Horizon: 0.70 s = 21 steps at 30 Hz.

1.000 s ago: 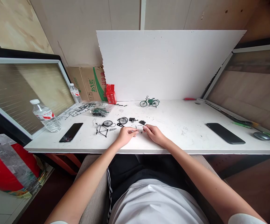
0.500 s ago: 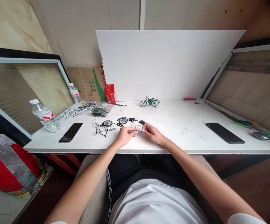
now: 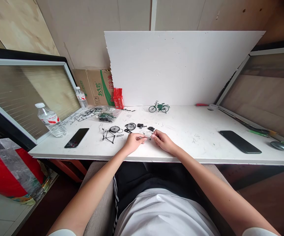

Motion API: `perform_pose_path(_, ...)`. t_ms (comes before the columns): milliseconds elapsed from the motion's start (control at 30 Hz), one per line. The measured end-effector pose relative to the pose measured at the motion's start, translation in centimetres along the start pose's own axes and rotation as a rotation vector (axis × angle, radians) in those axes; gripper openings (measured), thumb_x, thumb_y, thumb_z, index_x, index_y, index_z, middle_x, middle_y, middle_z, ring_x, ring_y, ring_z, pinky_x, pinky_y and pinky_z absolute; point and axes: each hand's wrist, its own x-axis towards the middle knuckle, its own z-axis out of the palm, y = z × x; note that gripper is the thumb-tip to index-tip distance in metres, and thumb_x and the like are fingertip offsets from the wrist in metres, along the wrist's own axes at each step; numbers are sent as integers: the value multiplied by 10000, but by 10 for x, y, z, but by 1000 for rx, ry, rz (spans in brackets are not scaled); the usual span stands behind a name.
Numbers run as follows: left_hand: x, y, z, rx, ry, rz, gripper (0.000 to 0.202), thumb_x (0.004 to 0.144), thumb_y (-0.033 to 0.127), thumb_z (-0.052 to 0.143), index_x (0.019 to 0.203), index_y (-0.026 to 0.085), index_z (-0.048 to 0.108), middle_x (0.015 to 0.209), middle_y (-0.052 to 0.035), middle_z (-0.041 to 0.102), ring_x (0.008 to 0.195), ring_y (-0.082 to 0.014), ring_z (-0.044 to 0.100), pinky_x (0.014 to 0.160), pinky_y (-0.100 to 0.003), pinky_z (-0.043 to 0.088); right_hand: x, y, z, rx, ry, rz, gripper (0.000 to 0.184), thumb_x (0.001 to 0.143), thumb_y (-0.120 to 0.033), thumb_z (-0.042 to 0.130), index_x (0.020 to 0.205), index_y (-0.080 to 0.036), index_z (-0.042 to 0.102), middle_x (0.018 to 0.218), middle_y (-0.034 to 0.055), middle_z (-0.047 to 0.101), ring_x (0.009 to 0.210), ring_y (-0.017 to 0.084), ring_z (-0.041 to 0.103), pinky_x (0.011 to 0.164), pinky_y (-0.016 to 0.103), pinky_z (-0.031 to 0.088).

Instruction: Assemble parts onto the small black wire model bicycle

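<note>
My left hand is closed in a pinch near the table's front edge. Opposite it, my right hand pinches too, a short gap away. A thin, light-coloured stick-like piece spans the gap between the fingertips; it is too small to name. Just beyond the hands lie black model bicycle parts: a frame, a wheel, a second wheel, a small black box-shaped part and another dark part. Farther back, a green model bicycle stands upright.
Phones lie at left and right, with a mouse beyond the right one. A water bottle, black sprues, a bag of parts and a red box occupy the left side. A white board leans behind.
The whole view has shifted slightly, so things sit a little farther right. Both hands keep their pinch, and the gap between their fingertips looks slightly wider.
</note>
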Motion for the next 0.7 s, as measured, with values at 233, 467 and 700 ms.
perform_pose_path(233, 1, -1, 0, 8, -17, 6, 321, 855, 406, 786, 1020, 136, 839, 1013, -137, 822, 773, -220, 727, 735, -332, 571, -1, -2, 1, 23, -21, 52, 424, 1053, -619, 463, 904, -233, 557, 629, -26, 516, 583, 165, 469, 597, 309, 384)
perform_pose_path(467, -1, 1, 2, -1, 2, 11, 250, 873, 351, 778, 998, 139, 823, 1030, -136, 817, 765, -205, 737, 751, -334, 595, 0, -3, 2, 37, -10, 65, 508, 1074, -651, 382, 813, -238, 523, 626, -18, 517, 581, 169, 487, 625, 328, 410)
perform_pose_path(700, -2, 9, 5, -166, 110, -34, 323, 841, 412, 833, 974, 122, 782, 1088, -168, 801, 721, -218, 781, 721, -340, 640, 2, 2, 4, 124, 58, 96, 455, 1028, -668, 499, 844, -268, 384, 673, -32, 558, 560, 167, 519, 595, 337, 438)
